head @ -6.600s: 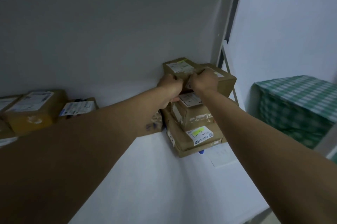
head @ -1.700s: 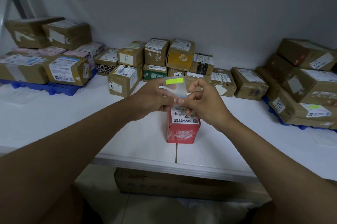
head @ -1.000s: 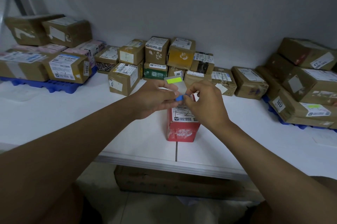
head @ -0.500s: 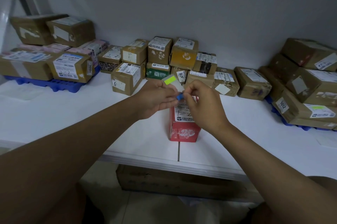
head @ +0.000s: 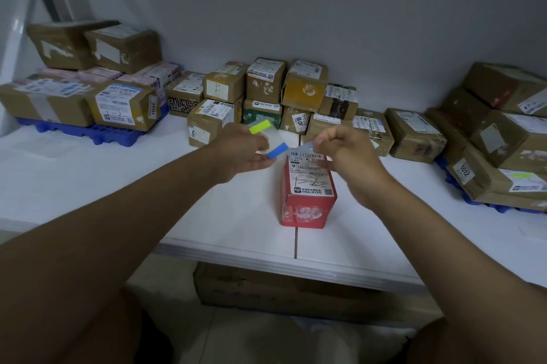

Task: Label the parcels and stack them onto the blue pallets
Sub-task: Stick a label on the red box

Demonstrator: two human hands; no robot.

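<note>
A red parcel [head: 307, 200] with a white shipping label on top stands on the white table [head: 88, 180] in front of me. My left hand [head: 239, 150] pinches a small label sheet [head: 270, 138] with a green strip at its top and a blue strip at its bottom. My right hand [head: 346, 147] pinches a small white sticker [head: 307, 145] just above the parcel's far end. The two hands are a little apart. One blue pallet [head: 88, 131] at the left carries brown parcels; another blue pallet [head: 488, 203] at the right holds a taller stack.
Several small brown, green and yellow parcels [head: 266, 91] are heaped against the grey wall at the back. A flat cardboard box [head: 266, 289] lies on the floor under the table's front edge. Paper sheets lie on the table near both pallets.
I turned from the right-hand stack to the red parcel and took up the label sheet. In the last second my right hand pulled a white sticker off the sheet and the hands drew apart.
</note>
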